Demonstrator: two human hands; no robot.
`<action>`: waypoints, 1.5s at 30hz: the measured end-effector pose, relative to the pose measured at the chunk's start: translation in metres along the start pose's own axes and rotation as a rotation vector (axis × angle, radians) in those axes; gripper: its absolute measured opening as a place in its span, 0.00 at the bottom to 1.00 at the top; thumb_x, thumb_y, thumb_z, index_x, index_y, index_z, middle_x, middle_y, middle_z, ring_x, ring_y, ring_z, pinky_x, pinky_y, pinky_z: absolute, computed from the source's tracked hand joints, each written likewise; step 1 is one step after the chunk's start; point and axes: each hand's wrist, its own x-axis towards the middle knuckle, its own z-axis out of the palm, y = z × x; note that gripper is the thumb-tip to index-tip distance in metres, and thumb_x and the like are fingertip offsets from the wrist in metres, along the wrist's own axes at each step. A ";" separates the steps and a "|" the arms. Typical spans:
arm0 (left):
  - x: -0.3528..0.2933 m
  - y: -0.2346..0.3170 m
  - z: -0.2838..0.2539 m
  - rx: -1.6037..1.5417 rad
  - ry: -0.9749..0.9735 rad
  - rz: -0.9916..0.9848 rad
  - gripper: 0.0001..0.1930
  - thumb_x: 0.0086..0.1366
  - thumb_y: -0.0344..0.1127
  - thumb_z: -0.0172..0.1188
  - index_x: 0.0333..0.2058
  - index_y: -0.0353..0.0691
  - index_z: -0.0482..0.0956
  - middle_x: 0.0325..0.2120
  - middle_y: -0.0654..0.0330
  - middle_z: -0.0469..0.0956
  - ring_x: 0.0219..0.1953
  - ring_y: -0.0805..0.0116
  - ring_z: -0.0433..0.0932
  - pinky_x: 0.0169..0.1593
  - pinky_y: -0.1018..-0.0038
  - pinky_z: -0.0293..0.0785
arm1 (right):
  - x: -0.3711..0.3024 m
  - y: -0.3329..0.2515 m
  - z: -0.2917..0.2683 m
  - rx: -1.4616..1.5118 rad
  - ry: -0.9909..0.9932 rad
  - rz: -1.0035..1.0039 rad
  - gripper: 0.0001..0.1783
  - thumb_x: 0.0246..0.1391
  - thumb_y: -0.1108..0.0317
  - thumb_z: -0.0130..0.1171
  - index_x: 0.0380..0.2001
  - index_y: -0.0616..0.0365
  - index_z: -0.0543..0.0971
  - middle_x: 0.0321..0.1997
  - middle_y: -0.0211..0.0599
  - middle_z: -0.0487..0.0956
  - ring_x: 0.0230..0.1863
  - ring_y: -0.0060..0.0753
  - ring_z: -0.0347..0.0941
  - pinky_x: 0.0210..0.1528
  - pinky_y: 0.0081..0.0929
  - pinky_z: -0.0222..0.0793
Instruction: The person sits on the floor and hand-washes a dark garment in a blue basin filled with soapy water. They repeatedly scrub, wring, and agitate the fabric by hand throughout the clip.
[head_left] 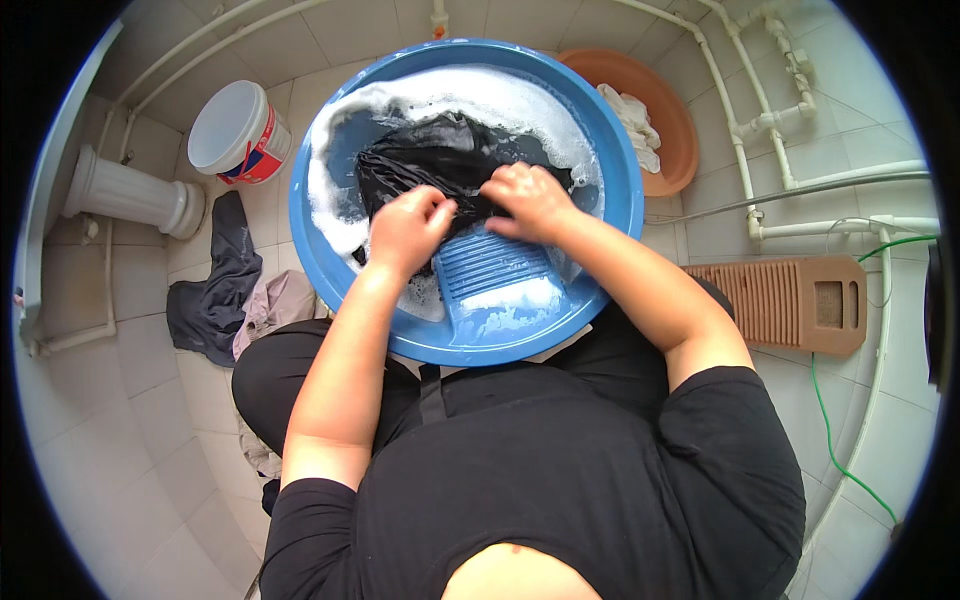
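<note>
Black cloth (425, 150) lies in a blue basin (623, 180).

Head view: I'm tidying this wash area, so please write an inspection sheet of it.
Surface: pale tiled floor.
Job's things: black cloth in sudsy water, in blue basin.
Clutter: dark garment and pink cloth on the floor; brown washboard at right.
Hands: left hand closed on the black cloth; right hand at it, grip unclear.
Cables: thin green line at right, kind unclear.
Surroundings: white pipes, white bucket, orange basin holding white cloth.

Bucket (240, 133), pipes (815, 230), perhaps green hose (832, 453).
</note>
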 end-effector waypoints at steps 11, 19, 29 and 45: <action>0.001 -0.039 0.011 0.681 -0.021 -0.002 0.09 0.53 0.39 0.58 0.32 0.42 0.79 0.34 0.56 0.74 0.43 0.56 0.72 0.46 0.64 0.69 | 0.004 0.007 0.003 0.022 0.027 0.186 0.12 0.44 0.63 0.57 0.33 0.55 0.76 0.40 0.40 0.74 0.45 0.43 0.68 0.47 0.36 0.66; 0.011 -0.053 0.011 -0.509 -0.083 -0.020 0.08 0.61 0.34 0.50 0.35 0.36 0.72 0.28 0.61 0.75 0.32 0.72 0.72 0.38 0.77 0.68 | -0.005 0.018 0.037 0.245 -0.077 0.542 0.27 0.41 0.56 0.61 0.47 0.51 0.73 0.54 0.42 0.66 0.57 0.44 0.61 0.55 0.35 0.61; -0.017 0.003 -0.023 0.370 -0.001 0.180 0.30 0.43 0.44 0.68 0.44 0.40 0.67 0.39 0.51 0.73 0.42 0.54 0.74 0.45 0.64 0.70 | 0.014 0.037 -0.050 1.291 -0.038 0.549 0.09 0.46 0.68 0.55 0.34 0.55 0.76 0.30 0.25 0.74 0.32 0.19 0.66 0.38 0.19 0.62; 0.017 -0.055 -0.007 -2.004 -0.168 -0.186 0.21 0.57 0.42 0.45 0.42 0.33 0.74 0.40 0.48 0.76 0.44 0.52 0.75 0.51 0.58 0.69 | 0.021 0.041 -0.043 1.207 -0.510 0.430 0.27 0.41 0.55 0.64 0.43 0.60 0.75 0.41 0.37 0.75 0.46 0.27 0.67 0.53 0.25 0.57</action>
